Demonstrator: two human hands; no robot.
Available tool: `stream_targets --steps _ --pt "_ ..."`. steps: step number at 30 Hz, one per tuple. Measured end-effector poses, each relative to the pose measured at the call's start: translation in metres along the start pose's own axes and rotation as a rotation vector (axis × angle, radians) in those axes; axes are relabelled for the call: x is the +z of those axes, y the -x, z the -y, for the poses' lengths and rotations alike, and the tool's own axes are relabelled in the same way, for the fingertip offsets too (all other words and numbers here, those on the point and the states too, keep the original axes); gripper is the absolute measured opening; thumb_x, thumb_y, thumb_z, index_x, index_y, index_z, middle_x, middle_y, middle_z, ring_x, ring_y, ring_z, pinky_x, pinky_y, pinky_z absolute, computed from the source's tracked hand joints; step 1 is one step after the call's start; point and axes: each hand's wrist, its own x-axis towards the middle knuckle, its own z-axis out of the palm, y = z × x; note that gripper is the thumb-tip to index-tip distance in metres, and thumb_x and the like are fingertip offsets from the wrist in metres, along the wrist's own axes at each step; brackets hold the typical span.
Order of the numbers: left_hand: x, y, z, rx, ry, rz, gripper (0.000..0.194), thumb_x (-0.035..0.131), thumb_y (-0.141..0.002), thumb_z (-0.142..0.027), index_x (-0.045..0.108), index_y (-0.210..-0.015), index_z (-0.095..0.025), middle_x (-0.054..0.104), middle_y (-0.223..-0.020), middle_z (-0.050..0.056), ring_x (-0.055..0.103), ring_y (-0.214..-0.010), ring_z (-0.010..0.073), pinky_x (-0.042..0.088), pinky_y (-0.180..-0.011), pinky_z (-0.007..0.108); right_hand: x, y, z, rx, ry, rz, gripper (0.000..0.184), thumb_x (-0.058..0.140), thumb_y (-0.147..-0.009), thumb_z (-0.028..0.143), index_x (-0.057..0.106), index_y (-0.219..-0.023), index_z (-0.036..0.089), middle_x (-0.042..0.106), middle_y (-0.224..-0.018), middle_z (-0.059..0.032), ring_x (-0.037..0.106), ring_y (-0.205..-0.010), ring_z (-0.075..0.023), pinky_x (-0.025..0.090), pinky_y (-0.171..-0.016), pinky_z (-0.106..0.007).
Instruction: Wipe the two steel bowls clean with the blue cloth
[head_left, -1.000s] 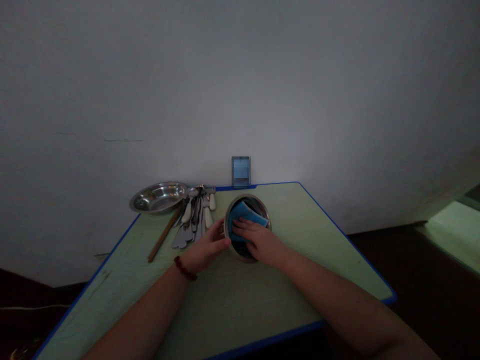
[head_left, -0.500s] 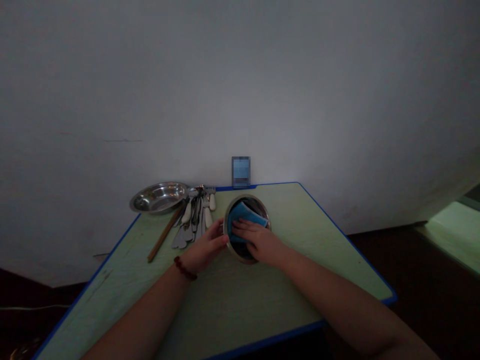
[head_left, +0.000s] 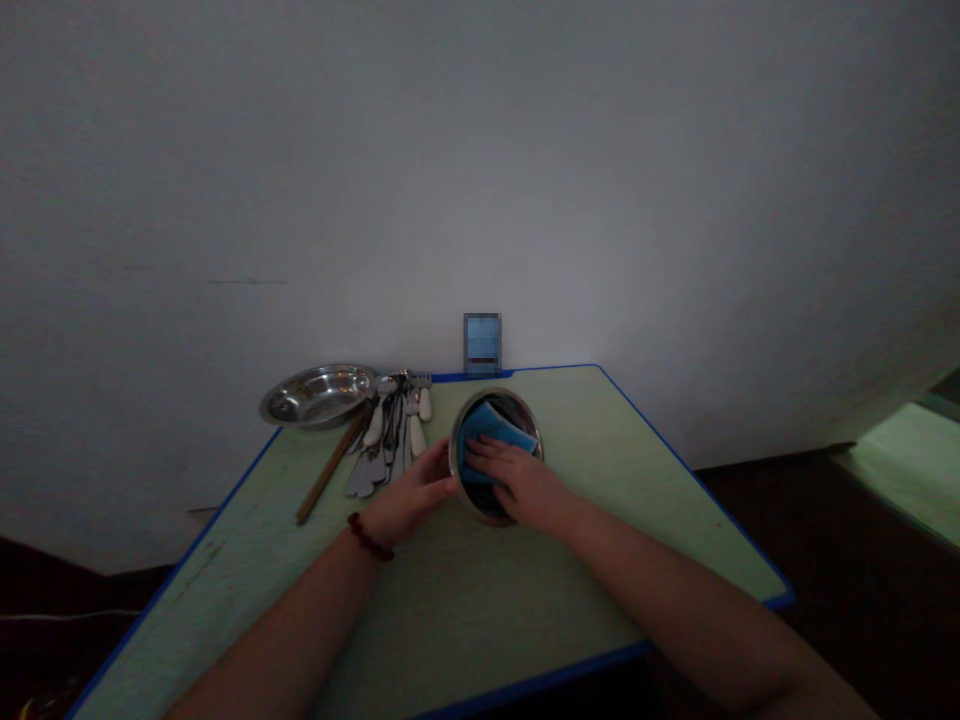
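Observation:
A round metal bowl point(head_left: 534, 412) is tipped on its side above the table, its mouth facing me. My left hand point(head_left: 420, 490) grips the bowl at its left side; the fingers pass behind the wall and the thumb lies near the rim. Inside the bowl is a blue cloth point(head_left: 491, 425) with a paler edge. My right hand point(head_left: 517, 480) presses this cloth against the inner wall, fingers flat and close together on top of it. The bowl's base and the tips of my left fingers are hidden.
A shallow oval metal dish point(head_left: 319, 395) stands at the table's back left corner. Beside it lie several forks, knives and spoons point(head_left: 390, 440) in a heap, with wooden chopsticks point(head_left: 334, 468). A small pixelated screen point(head_left: 482, 345) leans on the wall. Blue edging borders the green table point(head_left: 637, 480).
The bowl has turned or shifted very slightly to the right. My right hand and the cloth have moved a little with it; my left thumb sits marginally lower.

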Motion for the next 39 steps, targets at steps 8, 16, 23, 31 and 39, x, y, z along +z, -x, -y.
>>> stream_targets --steps 8,16,23,31,39 --pt "0.0028 0.0003 -0.0013 -0.028 -0.053 0.020 0.073 0.081 -0.054 -0.024 0.051 -0.120 -0.025 0.042 -0.140 0.009 0.033 -0.130 0.0318 0.026 -0.106 0.047 0.0003 0.0001 0.0014 0.010 -0.018 -0.012 0.056 0.039 -0.071 0.002 0.049 -0.126 0.009 0.046 -0.134 -0.0136 0.036 -0.128 -0.0223 0.032 -0.105 -0.045" --pt "0.0021 -0.0004 -0.0012 -0.027 -0.124 0.024 0.079 0.081 -0.051 -0.020 0.049 -0.123 -0.028 0.040 -0.141 0.007 0.027 -0.132 0.0332 0.027 -0.105 0.048 0.0023 -0.0008 -0.0009 0.010 -0.009 -0.020 0.060 0.040 -0.069 0.001 0.048 -0.127 0.012 0.046 -0.135 -0.0120 0.036 -0.129 -0.0222 0.032 -0.105 -0.046" --pt "-0.0031 0.0003 0.0025 -0.076 -0.104 0.004 0.080 0.079 -0.053 -0.017 0.047 -0.125 -0.030 0.031 -0.146 0.007 0.039 -0.125 0.0344 0.035 -0.098 0.050 0.0034 -0.0008 -0.0014 0.007 -0.006 -0.018 0.058 0.039 -0.071 0.002 0.047 -0.127 0.010 0.045 -0.135 -0.0124 0.035 -0.129 -0.0222 0.031 -0.106 -0.046" --pt "-0.0037 0.0011 0.0030 -0.085 -0.091 -0.002 0.080 0.081 -0.052 -0.021 0.047 -0.124 -0.030 0.036 -0.144 0.004 0.037 -0.126 0.0340 0.034 -0.101 0.045 0.0013 0.0006 0.0007 -0.003 -0.011 -0.030 0.058 0.039 -0.071 0.002 0.047 -0.128 0.012 0.045 -0.135 -0.0127 0.036 -0.129 -0.0223 0.031 -0.105 -0.047" --pt "0.0035 0.0023 -0.0012 -0.043 -0.096 -0.017 0.082 0.080 -0.054 -0.027 0.040 -0.126 -0.025 0.041 -0.139 0.013 0.034 -0.129 0.0319 0.028 -0.104 0.050 0.0027 0.0015 -0.0005 -0.004 0.004 -0.033 0.059 0.039 -0.072 0.001 0.046 -0.129 0.014 0.046 -0.135 -0.0114 0.035 -0.129 -0.0214 0.032 -0.105 -0.047"
